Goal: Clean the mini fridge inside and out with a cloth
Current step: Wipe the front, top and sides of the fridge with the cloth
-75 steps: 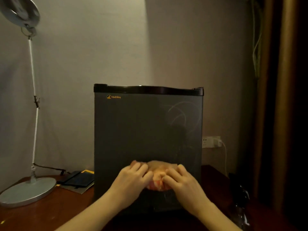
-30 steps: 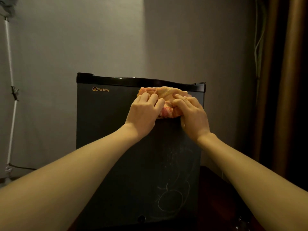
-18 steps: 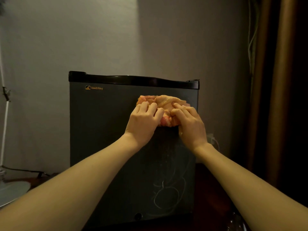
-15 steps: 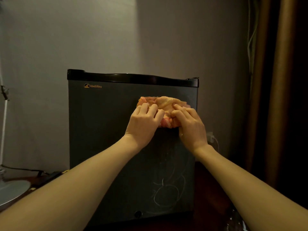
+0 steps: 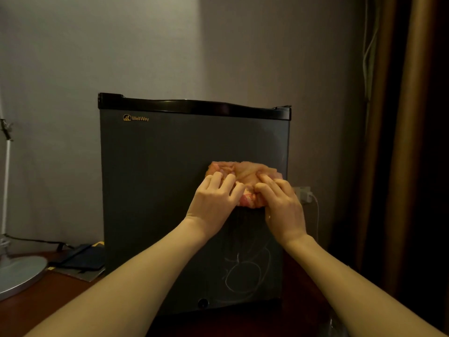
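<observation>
Dark reddish wood of the table [image 5: 60, 297] fills the nearest corner, and two bare forearms reach over it to the mini fridge [image 5: 158, 190] that stands on it. The left hand [image 5: 213, 198] and right hand [image 5: 281, 205] sit side by side, fingers laid fairly flat over a bunched pink-and-yellow cloth [image 5: 245, 173], pressing it against the closed door's right half, about mid-height; neither hand looks wrapped round it.

Judging by this, the job is at an early stage, on the outside front. Pale looping scribble marks [image 5: 245, 276] show on the door below the cloth, near the bottom right, so that patch looks uncleaned. The door's upper part and left half show no marks, though the dim light hides fine dirt. The black top trim [image 5: 194, 107], the sides and the whole inside appear left to do, since the door is shut.

Beside the fridge on the left lie a dark notebook [image 5: 77, 261] and a lamp base [image 5: 17, 273]. Behind, a plug [image 5: 303, 193] sits in the grey wall, with a brown curtain [image 5: 401, 142] at far right.
</observation>
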`<state>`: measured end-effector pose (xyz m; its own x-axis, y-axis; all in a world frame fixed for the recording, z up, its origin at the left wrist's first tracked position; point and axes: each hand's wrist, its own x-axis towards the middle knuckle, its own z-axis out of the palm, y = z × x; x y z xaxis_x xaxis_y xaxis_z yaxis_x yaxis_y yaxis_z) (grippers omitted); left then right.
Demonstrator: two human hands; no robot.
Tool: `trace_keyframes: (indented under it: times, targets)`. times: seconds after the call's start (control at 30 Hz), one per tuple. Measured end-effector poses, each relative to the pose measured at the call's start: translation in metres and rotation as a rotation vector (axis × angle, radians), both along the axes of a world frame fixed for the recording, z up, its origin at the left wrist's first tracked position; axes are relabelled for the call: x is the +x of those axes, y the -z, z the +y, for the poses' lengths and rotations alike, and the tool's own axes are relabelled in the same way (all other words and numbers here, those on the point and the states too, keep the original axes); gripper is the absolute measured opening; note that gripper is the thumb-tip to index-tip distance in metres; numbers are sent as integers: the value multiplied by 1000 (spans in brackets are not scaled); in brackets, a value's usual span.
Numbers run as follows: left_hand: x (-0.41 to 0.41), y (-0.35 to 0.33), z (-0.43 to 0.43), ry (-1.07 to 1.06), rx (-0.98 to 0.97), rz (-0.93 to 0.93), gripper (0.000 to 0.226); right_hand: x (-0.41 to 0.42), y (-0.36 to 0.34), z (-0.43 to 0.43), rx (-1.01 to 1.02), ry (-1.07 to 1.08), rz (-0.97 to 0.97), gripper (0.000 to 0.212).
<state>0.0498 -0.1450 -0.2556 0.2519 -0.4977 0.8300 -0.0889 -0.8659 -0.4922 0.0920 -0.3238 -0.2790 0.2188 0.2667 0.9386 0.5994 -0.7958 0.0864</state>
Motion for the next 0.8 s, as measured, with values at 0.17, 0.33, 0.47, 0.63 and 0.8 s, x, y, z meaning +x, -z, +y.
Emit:
trace_keyframes:
  times: [0.17, 0.33, 0.47, 0.63, 0.8]
  targets:
    - [-2, 18, 0, 10, -11, 30, 24, -3, 22, 2, 25, 15, 9, 52]
    - [-5, 41, -2, 36, -30, 76, 23, -3, 48, -1, 1, 27, 45, 58]
    - [-6, 62, -2, 59, -41, 116, 20, -2, 73, -4, -25, 22, 110, 56]
    - [-9, 94, -5, 75, -31, 210, 23, -3, 106, -8, -41, 20, 178, 57]
    - [-13, 121, -2, 73, 23, 323, 28, -10, 142, -9, -54, 37, 233, 69]
